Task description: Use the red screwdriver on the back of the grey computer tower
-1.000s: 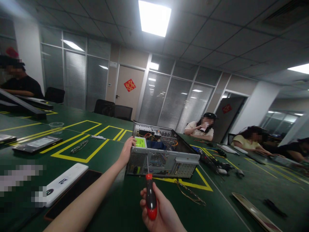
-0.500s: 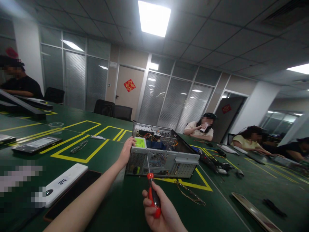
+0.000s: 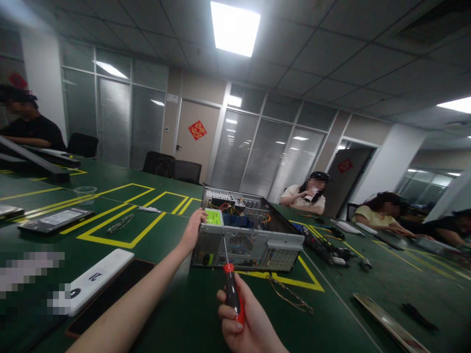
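An opened computer case [image 3: 283, 242] lies on the green table with its back panel facing me. Inside its left corner sits a power supply [image 3: 214, 217] with a bright green label, and cables show behind it. My left hand [image 3: 193, 229] grips the case's left edge beside the power supply, its fingertips over the top. Closed around a red-and-black screwdriver [image 3: 233, 294] is my right hand [image 3: 246, 316]. The screwdriver's shaft points up to the back panel, its tip at the panel near the power supply's lower right side; the screw itself is too small to make out.
Left of the case lie a hard drive [image 3: 57, 219], a white device marked 21 [image 3: 103, 279], a dark phone [image 3: 114, 289] and a clear cup [image 3: 85, 193]. A wire loop [image 3: 290, 294], tools [image 3: 327, 250] and another phone [image 3: 390, 321] lie rightward. Several people sit around.
The screwdriver handle has turned in my right hand, showing more black on its face, and my fingers have shifted slightly. The left hand and the case stay put.
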### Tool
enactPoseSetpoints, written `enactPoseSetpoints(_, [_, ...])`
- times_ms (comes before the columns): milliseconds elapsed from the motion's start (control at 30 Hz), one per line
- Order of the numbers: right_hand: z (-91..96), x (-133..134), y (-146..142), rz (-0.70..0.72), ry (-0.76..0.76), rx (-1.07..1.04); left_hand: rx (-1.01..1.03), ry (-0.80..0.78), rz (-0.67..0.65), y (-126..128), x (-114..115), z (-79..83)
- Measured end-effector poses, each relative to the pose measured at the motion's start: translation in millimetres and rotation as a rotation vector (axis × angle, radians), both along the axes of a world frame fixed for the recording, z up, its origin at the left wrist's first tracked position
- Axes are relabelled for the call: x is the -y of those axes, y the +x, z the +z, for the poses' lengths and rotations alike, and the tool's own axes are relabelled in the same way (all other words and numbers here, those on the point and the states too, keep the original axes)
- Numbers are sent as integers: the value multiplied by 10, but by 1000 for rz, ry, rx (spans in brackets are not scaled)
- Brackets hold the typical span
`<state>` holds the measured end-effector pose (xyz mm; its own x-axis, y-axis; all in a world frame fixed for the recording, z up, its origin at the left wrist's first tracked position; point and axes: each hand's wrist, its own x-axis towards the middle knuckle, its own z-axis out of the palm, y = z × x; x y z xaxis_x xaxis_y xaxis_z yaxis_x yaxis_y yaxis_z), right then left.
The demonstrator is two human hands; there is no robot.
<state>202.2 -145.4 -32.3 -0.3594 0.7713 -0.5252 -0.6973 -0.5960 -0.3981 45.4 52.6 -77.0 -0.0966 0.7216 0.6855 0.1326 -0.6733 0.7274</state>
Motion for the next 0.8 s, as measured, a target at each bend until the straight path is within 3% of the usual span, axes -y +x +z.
enactPoseSetpoints(100, [39, 17, -45, -4, -41, 75, -1, -9, -7, -6, 6, 13])
enactPoseSetpoints(267, [66, 16, -101, -142, -42, 116, 9, -24, -23, 0, 30, 31])
enactPoseSetpoints(500, [-28, -7, -14, -49, 9, -5, 10, -16, -15, 3, 19, 23])
enactPoseSetpoints(667, [56, 15, -28, -17, -59, 34, 9, -15, -8, 1, 10, 11])
enactPoseSetpoints(800, [113, 27, -65, -128, -52, 91, -3, -19, -9, -2, 9, 5])
